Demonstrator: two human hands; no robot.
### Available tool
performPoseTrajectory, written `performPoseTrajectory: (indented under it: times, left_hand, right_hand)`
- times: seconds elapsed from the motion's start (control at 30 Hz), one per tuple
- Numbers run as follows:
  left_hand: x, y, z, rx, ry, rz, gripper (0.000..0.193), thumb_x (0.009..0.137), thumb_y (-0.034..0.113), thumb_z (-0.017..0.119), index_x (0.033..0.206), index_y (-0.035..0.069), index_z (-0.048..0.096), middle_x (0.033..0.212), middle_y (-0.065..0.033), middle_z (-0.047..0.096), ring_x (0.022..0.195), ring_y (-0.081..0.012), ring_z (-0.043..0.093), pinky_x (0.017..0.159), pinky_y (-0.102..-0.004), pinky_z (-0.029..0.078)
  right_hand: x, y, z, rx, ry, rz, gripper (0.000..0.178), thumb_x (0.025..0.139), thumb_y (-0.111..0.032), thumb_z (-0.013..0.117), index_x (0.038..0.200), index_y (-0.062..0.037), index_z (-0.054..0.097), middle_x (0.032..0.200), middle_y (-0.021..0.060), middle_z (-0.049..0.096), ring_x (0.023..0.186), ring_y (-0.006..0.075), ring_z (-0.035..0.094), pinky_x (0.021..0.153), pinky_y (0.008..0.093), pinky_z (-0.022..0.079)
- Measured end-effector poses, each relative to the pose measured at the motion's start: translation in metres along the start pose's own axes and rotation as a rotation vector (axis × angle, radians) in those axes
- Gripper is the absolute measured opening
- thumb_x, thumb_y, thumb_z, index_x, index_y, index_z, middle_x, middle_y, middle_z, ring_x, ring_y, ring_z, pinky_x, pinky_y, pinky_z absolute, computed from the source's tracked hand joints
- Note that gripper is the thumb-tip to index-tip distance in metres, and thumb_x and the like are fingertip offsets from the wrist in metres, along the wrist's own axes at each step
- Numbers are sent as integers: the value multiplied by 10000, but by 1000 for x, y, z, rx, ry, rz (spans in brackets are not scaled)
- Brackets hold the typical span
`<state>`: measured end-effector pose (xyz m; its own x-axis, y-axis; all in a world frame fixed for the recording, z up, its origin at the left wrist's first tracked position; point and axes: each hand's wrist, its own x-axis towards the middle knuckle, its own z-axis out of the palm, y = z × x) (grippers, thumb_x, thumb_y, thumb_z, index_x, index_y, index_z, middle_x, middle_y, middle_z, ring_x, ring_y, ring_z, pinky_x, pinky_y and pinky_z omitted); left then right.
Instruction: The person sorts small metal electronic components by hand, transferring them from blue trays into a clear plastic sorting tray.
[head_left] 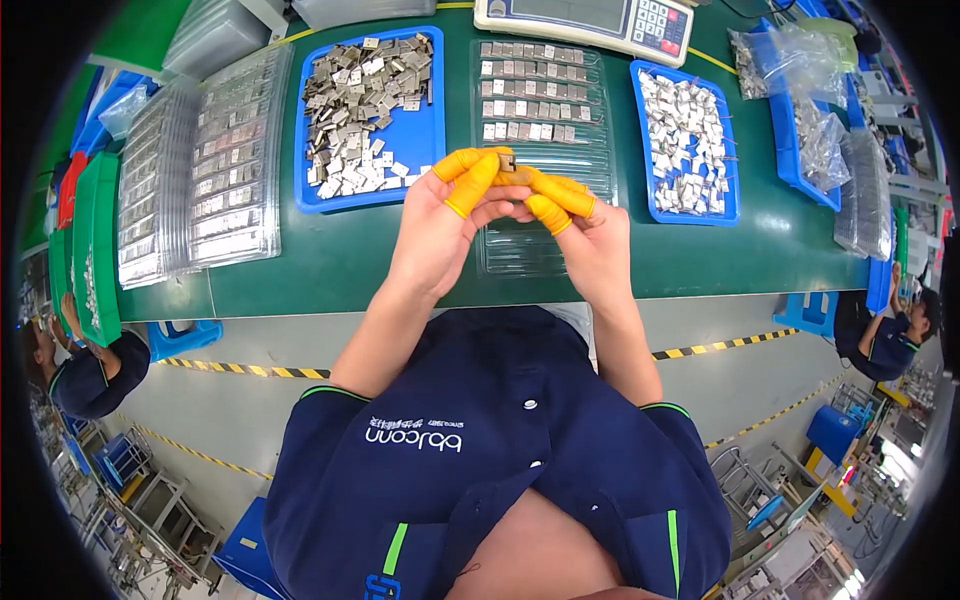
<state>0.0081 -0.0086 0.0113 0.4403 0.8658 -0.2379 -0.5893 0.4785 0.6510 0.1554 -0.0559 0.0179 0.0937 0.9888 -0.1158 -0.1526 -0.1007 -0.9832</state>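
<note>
Both hands meet above the clear plastic tray (530, 120), a ribbed, see-through sheet lying on the green worktop (330, 260). The left hand (440, 225) and right hand (590, 235) wear smooth yellow rubber fingertip covers, and their grips are pinched together on one small square metal piece (507, 162). Left of the tray, a blue bin (425, 130) holds dull grey stamped pieces; right of it, another blue bin (640, 130) holds shinier ones.

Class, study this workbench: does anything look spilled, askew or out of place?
Nothing stands out. Metal parts stay inside both blue trays, the clear tray holds neat rows, and both hands pinch one small part.
</note>
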Motion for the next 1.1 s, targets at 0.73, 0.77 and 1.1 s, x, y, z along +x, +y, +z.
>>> performPoseTrajectory:
  times: [0.73,0.77,1.1]
  left_hand:
    - [0,-19,5,207,151,154,181,837,45,585,1005,-18,595,954,-67,628,787,-109,575,727,-223,456]
    - [0,-21,5,211,149,172,184,837,44,583,1010,-19,595,949,-66,629,788,-110,576,728,-223,457]
    - [2,-23,6,250,175,159,189,837,33,581,1016,-25,595,936,-76,631,789,-110,580,729,-227,464]
  right_hand:
    - [6,11,20,105,292,-219,198,826,-23,588,1012,42,608,1019,101,601,941,161,565,843,295,460]
    - [5,9,22,105,301,-221,171,803,12,602,969,36,634,1013,94,595,962,150,543,860,268,428]
    - [6,11,19,95,357,-273,179,790,25,609,967,34,638,1012,85,584,962,149,540,865,270,430]
